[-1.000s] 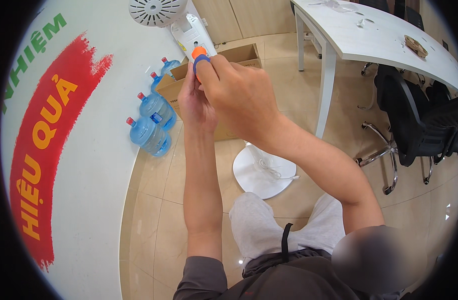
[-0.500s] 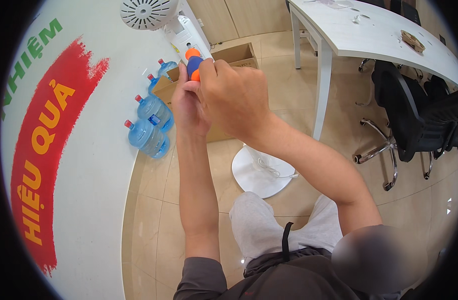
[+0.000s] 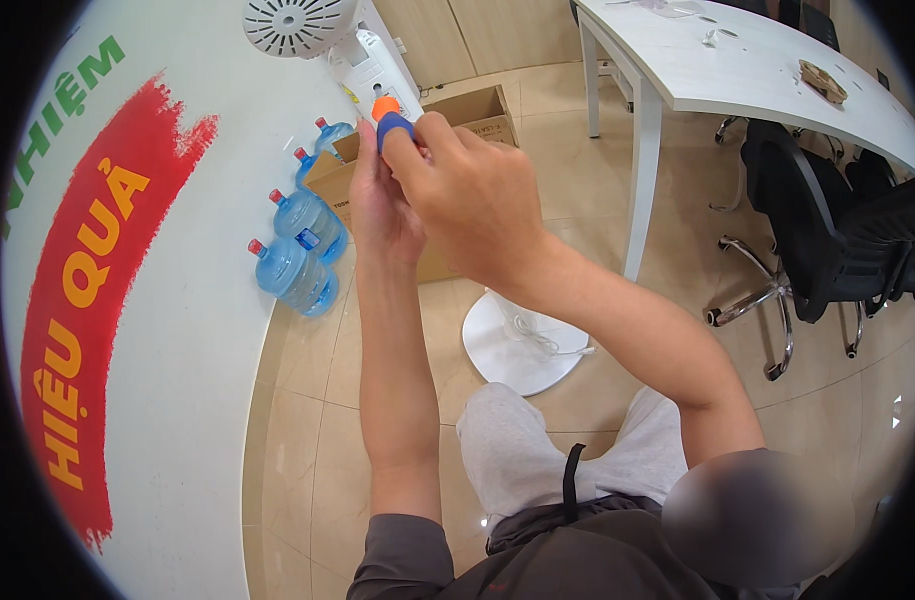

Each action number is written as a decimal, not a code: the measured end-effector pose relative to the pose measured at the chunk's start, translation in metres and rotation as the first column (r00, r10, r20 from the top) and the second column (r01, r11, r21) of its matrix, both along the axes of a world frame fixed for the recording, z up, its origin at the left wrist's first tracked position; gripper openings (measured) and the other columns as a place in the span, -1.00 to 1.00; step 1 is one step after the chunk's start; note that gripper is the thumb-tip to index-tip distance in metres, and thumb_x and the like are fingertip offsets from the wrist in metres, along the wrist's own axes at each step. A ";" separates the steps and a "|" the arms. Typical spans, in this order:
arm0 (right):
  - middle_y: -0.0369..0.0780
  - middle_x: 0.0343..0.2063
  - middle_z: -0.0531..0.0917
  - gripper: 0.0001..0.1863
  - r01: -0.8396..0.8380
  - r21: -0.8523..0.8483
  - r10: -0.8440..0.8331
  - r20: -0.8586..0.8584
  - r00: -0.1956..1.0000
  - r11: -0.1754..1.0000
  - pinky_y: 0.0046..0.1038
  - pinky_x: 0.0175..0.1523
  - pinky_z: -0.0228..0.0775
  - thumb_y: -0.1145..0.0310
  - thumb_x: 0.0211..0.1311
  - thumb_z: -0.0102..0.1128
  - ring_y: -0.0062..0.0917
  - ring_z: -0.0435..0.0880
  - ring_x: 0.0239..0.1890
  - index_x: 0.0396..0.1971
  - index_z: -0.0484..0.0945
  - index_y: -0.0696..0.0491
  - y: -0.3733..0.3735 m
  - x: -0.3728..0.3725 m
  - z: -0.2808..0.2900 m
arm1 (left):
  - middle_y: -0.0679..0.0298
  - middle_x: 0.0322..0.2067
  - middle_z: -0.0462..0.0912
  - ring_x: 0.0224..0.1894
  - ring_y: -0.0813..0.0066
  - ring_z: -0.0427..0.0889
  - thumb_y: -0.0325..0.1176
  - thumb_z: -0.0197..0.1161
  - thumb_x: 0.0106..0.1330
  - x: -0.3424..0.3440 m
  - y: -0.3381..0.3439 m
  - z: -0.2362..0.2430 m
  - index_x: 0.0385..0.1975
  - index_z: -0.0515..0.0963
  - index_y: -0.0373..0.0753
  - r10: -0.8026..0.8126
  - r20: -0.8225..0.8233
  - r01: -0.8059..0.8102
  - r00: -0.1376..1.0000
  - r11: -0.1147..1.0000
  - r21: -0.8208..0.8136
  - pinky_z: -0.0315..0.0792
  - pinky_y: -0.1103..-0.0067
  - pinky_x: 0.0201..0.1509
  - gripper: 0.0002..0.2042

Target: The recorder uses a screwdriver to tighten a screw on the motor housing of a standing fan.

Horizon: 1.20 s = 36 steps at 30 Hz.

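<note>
My right hand [image 3: 473,190] is closed round a screwdriver [image 3: 394,122] with a blue and orange handle. The front of the handle points at a recess in the white body of a fan-like appliance [image 3: 370,62]. A round slotted white housing [image 3: 293,22] sits at its upper left. Just left of the screwdriver, my left hand [image 3: 383,205] is raised close against my right hand. Its fingers are partly bent and mostly covered; what they grip below the white body cannot be made out.
A round white base [image 3: 518,365] with a coiled white cord lies on the floor below. An open cardboard box [image 3: 483,108] stands behind my hands. Several blue water bottles [image 3: 308,218] line the wall at left. A white table [image 3: 718,85] and black office chair [image 3: 803,225] stand right.
My right hand has turned and shifted on the screwdriver, and now covers the handle's lower orange band. My left hand has moved slightly to the right.
</note>
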State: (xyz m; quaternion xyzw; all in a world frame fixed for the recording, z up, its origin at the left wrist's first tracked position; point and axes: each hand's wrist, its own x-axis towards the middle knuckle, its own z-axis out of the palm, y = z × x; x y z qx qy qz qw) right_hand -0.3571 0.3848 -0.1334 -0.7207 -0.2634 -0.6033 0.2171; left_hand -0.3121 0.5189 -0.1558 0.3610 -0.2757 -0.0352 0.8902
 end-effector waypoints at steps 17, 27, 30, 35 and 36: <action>-0.29 -0.56 0.54 -0.69 0.049 0.076 -0.041 -0.111 0.993 0.996 -0.46 -0.67 0.29 0.14 0.17 0.31 -0.48 0.57 -0.66 -0.39 0.50 0.08 -0.005 -0.001 0.000 | 0.21 -0.24 0.57 -0.23 0.44 0.63 -0.09 -0.10 0.55 -0.006 -0.019 0.008 0.01 0.38 -0.27 0.014 -0.105 -0.025 0.994 0.994 -0.110 0.61 0.55 -0.13 -0.65; -0.29 -0.72 0.51 -0.63 0.068 0.012 -0.066 -0.127 0.990 0.998 -0.46 -0.67 0.24 0.07 0.22 0.26 -0.48 0.54 -0.71 -0.54 0.49 0.08 -0.004 -0.002 0.005 | 0.22 -0.15 0.59 -0.14 0.46 0.61 -0.15 -0.16 0.56 -0.014 -0.016 0.005 0.07 0.38 -0.29 0.021 -0.100 -0.031 0.995 0.994 -0.101 0.54 0.48 0.00 -0.65; -0.27 -0.74 0.52 -0.56 0.067 -0.063 -0.083 -0.285 0.955 0.996 -0.46 -0.68 0.23 -0.03 0.21 0.25 -0.47 0.53 -0.73 -0.56 0.50 0.09 -0.001 -0.004 0.005 | 0.22 -0.14 0.59 -0.13 0.42 0.60 -0.09 -0.12 0.55 -0.014 -0.018 0.011 0.07 0.39 -0.28 0.046 -0.122 -0.063 0.991 0.988 -0.144 0.53 0.47 0.02 -0.62; -0.28 -0.67 0.54 -0.61 0.086 0.021 -0.075 -0.300 0.951 0.996 -0.49 -0.70 0.24 0.04 0.10 0.34 -0.50 0.54 -0.73 -0.47 0.51 0.09 0.000 -0.006 -0.002 | 0.23 -0.22 0.60 -0.19 0.44 0.63 -0.01 -0.06 0.52 -0.005 -0.015 0.013 -0.02 0.42 -0.32 0.079 -0.169 -0.101 0.982 0.987 -0.123 0.60 0.59 -0.17 -0.57; -0.29 -0.65 0.55 -0.61 0.094 0.095 -0.074 -0.194 0.978 0.991 -0.53 -0.71 0.25 0.08 0.01 0.41 -0.53 0.53 -0.75 -0.45 0.50 0.09 0.000 -0.005 -0.003 | 0.24 -0.28 0.60 -0.27 0.45 0.64 -0.01 -0.05 0.52 -0.004 -0.015 0.012 -0.06 0.43 -0.31 0.012 -0.213 -0.049 0.977 0.984 -0.170 0.61 0.61 -0.23 -0.58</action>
